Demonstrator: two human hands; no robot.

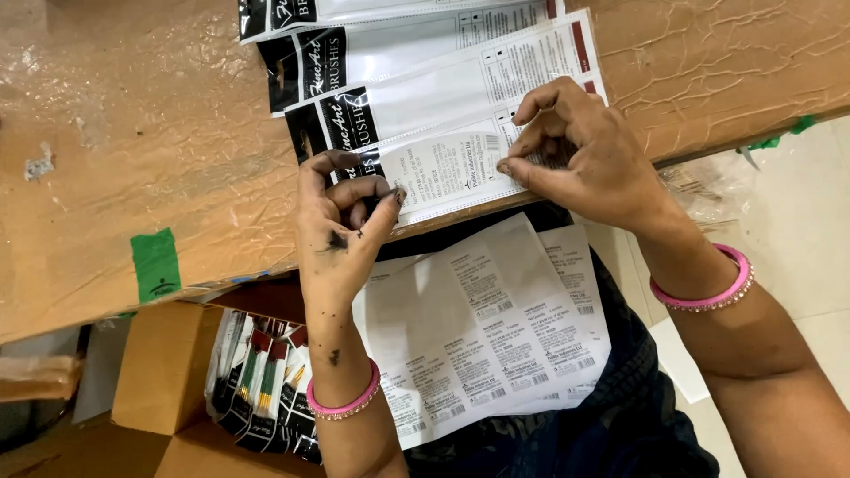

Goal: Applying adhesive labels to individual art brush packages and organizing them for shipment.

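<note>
Several flat plastic brush packets with black and white header cards lie overlapped on a brown table. My left hand, stained with black marks, pinches the near left corner of the closest packet. My right hand presses a white printed sticker label onto that packet with thumb and fingertips. Both wrists wear pink bangles. A sheet of white sticker labels rests on my lap below the table edge.
A cardboard box at lower left holds a bundle of packed brushes. A green tape patch sits on the table's near edge. Crumpled clear plastic lies at right beside a pale floor.
</note>
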